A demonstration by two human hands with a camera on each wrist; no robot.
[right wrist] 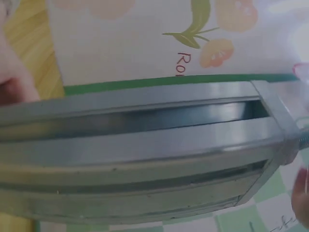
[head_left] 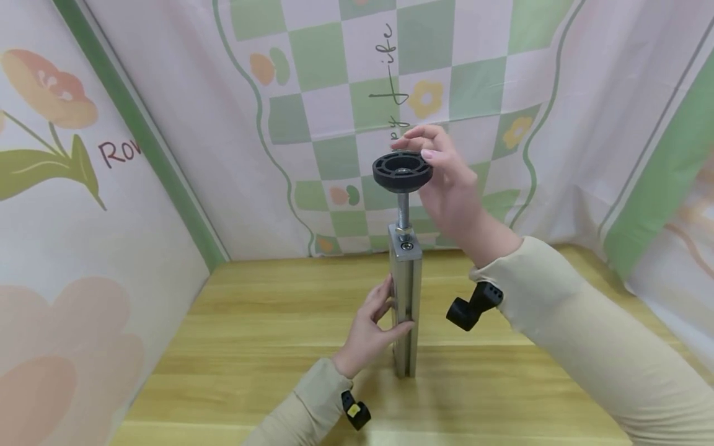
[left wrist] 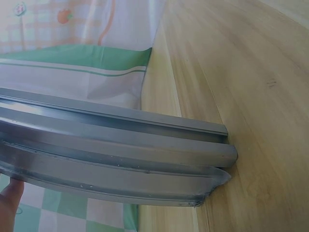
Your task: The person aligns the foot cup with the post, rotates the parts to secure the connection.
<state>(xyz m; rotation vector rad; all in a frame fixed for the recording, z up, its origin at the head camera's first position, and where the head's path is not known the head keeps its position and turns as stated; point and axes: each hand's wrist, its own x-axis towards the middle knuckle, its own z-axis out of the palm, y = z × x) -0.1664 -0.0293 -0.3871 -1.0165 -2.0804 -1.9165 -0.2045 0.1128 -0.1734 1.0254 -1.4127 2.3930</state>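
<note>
Two hands work on one tall metal profile [head_left: 409, 282], which stands upright on the wooden table [head_left: 251, 328]; in the left wrist view its lower end meets the tabletop. The left hand [head_left: 365, 334] grasps the profile at its lower part, with the thumb across the near side and the fingers against the left side. On the top sits an end plate [head_left: 413, 254] with a screw [head_left: 407, 246], and from it a threaded rod [head_left: 403, 207] rises through a nut [head_left: 403, 233] to a black round foot [head_left: 403, 181], its hollow face turned upward. The right hand [head_left: 453, 186] is released rather than clenched: its fingers lie loosely behind and beside the rim of the foot, the thumb at the right edge. Whether the fingertips press on the rim, I cannot tell surely; the right wrist view does not show the foot.

From this posture I judge that the step in hand is the turning of the foot with its rod, while the left hand steadies the profile. The next move would call for the right fingers to take the rim evenly and twist about the axis of the rod, without pushing sideways, because the standing base is narrow and the profile could tip.
</note>
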